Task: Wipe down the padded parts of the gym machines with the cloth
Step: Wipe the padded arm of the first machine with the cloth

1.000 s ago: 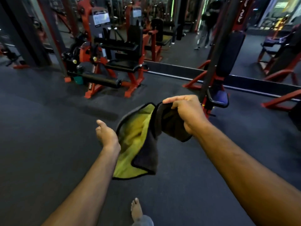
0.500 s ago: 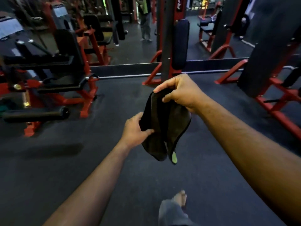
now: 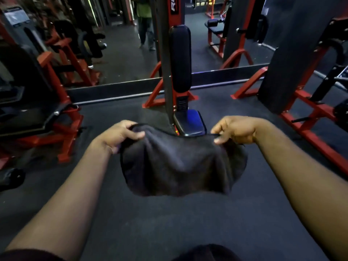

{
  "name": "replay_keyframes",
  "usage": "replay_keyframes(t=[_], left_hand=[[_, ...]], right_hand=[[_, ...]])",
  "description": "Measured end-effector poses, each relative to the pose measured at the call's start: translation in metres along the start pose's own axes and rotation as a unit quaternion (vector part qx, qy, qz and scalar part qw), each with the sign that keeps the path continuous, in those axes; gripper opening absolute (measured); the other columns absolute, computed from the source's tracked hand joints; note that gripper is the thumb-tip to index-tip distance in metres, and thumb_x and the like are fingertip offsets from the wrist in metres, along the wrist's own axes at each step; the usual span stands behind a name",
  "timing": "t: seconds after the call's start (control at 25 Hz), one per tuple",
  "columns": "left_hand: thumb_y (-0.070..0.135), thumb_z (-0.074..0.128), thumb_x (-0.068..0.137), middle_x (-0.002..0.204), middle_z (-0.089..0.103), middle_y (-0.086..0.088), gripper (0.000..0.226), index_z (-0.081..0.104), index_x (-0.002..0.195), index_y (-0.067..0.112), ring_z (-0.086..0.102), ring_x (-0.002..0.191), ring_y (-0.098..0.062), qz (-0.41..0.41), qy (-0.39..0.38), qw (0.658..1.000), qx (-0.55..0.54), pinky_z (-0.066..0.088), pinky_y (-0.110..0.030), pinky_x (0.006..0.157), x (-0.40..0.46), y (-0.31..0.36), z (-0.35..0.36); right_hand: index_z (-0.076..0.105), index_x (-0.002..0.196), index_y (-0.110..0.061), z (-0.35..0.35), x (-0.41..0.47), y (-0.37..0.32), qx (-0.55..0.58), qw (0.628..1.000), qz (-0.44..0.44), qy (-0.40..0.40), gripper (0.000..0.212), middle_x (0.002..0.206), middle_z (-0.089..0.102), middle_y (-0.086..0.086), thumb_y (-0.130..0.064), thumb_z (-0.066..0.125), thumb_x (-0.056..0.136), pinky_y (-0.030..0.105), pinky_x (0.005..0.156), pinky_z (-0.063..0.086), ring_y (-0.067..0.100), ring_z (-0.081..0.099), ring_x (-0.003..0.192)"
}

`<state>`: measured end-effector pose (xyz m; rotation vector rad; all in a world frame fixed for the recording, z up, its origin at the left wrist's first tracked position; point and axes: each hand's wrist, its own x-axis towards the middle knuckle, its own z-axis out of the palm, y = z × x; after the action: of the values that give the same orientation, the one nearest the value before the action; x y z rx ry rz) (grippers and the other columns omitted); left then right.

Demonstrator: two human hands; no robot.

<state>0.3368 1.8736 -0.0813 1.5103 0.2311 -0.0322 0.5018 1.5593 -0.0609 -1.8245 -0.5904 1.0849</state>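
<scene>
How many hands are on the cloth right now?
2. The left hand pinches the cloth at its upper left corner, and the right hand pinches the upper right edge. The cloth hangs spread between them; no others visible.

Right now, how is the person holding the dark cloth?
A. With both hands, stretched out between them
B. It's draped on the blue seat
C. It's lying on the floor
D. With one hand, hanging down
A: the left hand and the right hand each pinch a top corner of the cloth, which sags between them above the floor.
</scene>
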Motion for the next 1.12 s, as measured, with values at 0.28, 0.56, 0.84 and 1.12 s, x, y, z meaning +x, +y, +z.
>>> replay_keyframes(t=[0.28,0.56,0.84,1.12], left_hand=[[0.066,0.071,0.073,0.126,0.065,-0.027,0.083,0.069,0.120,-0.002,0.066,0.114,-0.038,-0.146,0.001,0.951,-0.273,0.050,-0.050,0.103,0.145,-0.050,0.016],[0.005,0.055,0.099,0.128,0.064,-0.025,0.014,0.067,0.101,-0.001,0.063,0.117,-0.035,-0.221,0.197,0.950,-0.098,0.045,-0.045,0.110,0.314,-0.050,-0.042],[0.030,0.050,0.104,0.109,0.072,-0.009,0.023,0.070,0.103,0.017,0.069,0.082,-0.016,-0.111,0.103,0.983,-0.102,0.054,-0.031,0.070,0.479,0.055,-0.061],[0.003,0.063,0.094,0.082,0.077,-0.010,0.015,0.078,0.095,0.004,0.071,0.072,-0.021,-0.015,0.170,0.976,-0.137,0.058,-0.029,0.070,0.614,0.086,-0.042]], right_hand=[[0.055,0.139,-0.004,-0.068,0.123,0.053,0.501,0.865,-0.027,-0.007,0.094,0.141,0.055,0.023,-0.075,0.057,0.078,0.055,0.113,0.036,0.038,0.055,0.129],[0.061,0.121,0.009,-0.148,0.253,0.034,0.328,0.915,0.064,0.225,0.032,0.102,0.070,0.027,0.015,0.053,0.091,0.044,0.081,0.060,0.033,0.071,0.084],[0.062,0.119,-0.007,-0.201,0.413,-0.081,0.100,0.950,-0.078,0.285,0.029,0.111,0.070,0.020,-0.004,0.057,0.090,0.045,0.093,0.055,0.028,0.067,0.099],[0.080,0.092,-0.017,-0.245,0.481,-0.075,-0.077,0.890,-0.279,0.353,0.020,0.104,0.076,0.002,-0.019,0.064,0.080,0.039,0.095,0.053,0.019,0.068,0.103]])
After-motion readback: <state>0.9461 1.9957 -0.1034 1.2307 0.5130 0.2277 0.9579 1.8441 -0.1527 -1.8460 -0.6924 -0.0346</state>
